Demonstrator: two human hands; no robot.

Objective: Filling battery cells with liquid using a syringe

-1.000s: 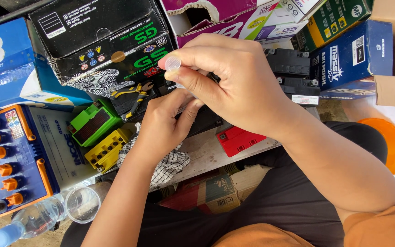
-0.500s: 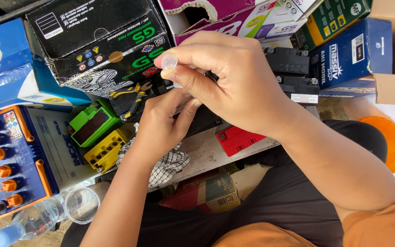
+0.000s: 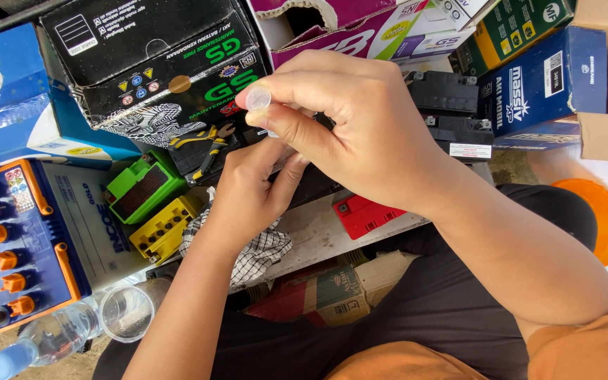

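Note:
My right hand point(image 3: 360, 127) is raised over the bench and pinches a small clear round cap point(image 3: 258, 98) between thumb and forefinger. Just below it, my left hand point(image 3: 251, 193) curls its fingers around a black battery point(image 3: 314, 184) on the wooden bench point(image 3: 318, 232); what the fingertips touch is hidden under my right hand. A checked cloth point(image 3: 262, 255) lies under my left wrist.
A green battery point(image 3: 142, 190), a yellow one point(image 3: 163, 229) and a red one point(image 3: 364, 213) lie on the bench. Yellow-handled pliers point(image 3: 209, 144) rest behind. A large blue and white battery with orange caps point(image 3: 29, 239) sits left, beside a plastic bottle point(image 3: 43, 341) and clear cup point(image 3: 127, 313). Boxes crowd the back.
My right hand with the clear cap has shifted slightly left; otherwise both hands stay in place.

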